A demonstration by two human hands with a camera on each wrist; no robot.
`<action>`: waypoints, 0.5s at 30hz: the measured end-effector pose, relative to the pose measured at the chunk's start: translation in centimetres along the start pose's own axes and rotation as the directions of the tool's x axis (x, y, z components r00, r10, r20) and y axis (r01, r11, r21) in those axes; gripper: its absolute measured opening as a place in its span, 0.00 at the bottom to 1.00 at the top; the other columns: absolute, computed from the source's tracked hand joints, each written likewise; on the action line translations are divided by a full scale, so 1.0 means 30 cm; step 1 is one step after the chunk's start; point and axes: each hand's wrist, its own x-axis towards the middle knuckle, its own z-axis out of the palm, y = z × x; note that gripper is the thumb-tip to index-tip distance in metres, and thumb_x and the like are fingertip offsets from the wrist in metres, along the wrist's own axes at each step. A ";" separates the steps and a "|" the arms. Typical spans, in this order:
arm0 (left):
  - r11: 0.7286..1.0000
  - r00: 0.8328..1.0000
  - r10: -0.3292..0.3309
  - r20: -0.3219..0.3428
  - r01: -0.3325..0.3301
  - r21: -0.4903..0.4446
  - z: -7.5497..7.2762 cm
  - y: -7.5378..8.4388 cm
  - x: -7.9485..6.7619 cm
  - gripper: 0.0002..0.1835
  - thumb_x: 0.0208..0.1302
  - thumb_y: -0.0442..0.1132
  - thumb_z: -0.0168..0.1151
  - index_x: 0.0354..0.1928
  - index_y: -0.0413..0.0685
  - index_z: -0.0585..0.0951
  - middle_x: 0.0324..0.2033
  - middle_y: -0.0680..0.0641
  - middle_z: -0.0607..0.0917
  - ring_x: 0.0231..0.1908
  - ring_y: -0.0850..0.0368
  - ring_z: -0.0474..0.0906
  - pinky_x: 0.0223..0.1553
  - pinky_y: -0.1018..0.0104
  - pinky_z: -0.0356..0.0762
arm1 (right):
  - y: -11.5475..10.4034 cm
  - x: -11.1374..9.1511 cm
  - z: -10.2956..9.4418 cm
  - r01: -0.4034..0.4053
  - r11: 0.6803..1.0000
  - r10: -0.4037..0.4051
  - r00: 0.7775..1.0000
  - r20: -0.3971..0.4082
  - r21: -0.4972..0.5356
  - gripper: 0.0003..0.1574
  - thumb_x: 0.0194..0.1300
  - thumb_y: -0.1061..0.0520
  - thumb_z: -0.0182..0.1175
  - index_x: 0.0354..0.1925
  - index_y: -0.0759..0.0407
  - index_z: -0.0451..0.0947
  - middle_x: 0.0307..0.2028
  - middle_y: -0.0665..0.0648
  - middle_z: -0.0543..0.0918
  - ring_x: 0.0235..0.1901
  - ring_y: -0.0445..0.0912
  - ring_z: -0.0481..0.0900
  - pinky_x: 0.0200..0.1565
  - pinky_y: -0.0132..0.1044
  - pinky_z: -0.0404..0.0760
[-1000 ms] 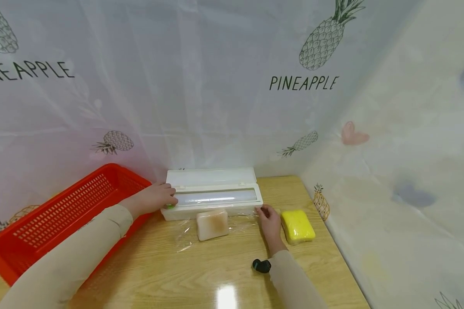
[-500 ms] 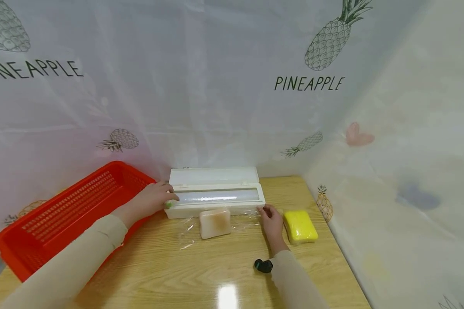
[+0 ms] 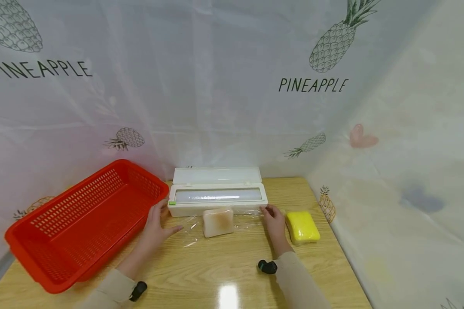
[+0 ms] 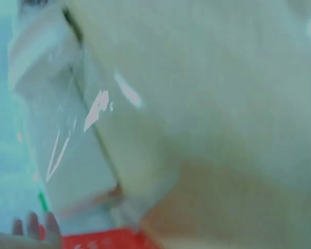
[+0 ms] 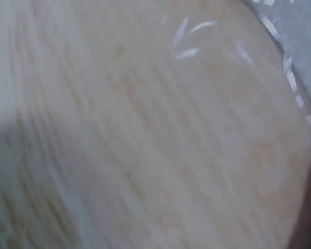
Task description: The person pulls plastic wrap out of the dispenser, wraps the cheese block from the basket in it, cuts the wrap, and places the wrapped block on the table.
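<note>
In the head view, a white cling film dispenser stands at the back with its lid up and the roll visible inside. Clear cling film stretches from its front edge, and a bread slice lies on the film. My right hand pinches the film's edge at the dispenser's right front corner. Off the dispenser's left end, my left hand holds nothing, its thumb apart from the other fingers. The left wrist view catches its fingers beside the dispenser, blurred. The right wrist view mostly shows film over wood.
A red plastic basket sits slantwise on the left of the wooden table. To the right of my right hand lies a yellow block in shiny wrap. A patterned sheet hangs close behind the dispenser.
My left hand has let go of the dispenser's left end and drawn back toward me, uncovering a green tab there. The right hand stays at the right corner. The head view has turned slightly left.
</note>
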 end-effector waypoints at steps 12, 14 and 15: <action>0.856 0.937 -0.342 0.066 0.340 -0.390 0.079 -0.058 -0.035 0.46 0.56 0.26 0.70 0.68 0.35 0.47 0.65 0.28 0.58 0.65 0.31 0.58 0.64 0.42 0.61 | -0.053 -0.021 -0.035 -0.068 0.990 0.056 0.994 0.092 0.124 0.20 0.69 0.54 0.62 0.47 0.72 0.75 0.39 0.58 0.80 0.38 0.44 0.76 0.41 0.31 0.77; 0.830 0.933 -0.352 0.074 0.348 -0.437 0.087 -0.066 -0.033 0.44 0.58 0.24 0.67 0.67 0.33 0.47 0.64 0.28 0.60 0.64 0.31 0.61 0.61 0.51 0.68 | -0.057 -0.028 -0.042 -0.070 0.983 0.046 0.989 0.140 0.169 0.19 0.71 0.56 0.58 0.47 0.75 0.75 0.38 0.58 0.81 0.36 0.42 0.78 0.39 0.30 0.79; 0.820 0.929 -0.360 0.081 0.357 -0.448 0.091 -0.069 -0.032 0.42 0.59 0.24 0.66 0.66 0.32 0.48 0.63 0.29 0.61 0.64 0.32 0.62 0.59 0.57 0.71 | -0.058 -0.032 -0.046 -0.073 0.979 0.041 0.985 0.170 0.189 0.20 0.73 0.57 0.56 0.47 0.77 0.74 0.39 0.59 0.82 0.36 0.41 0.78 0.40 0.31 0.79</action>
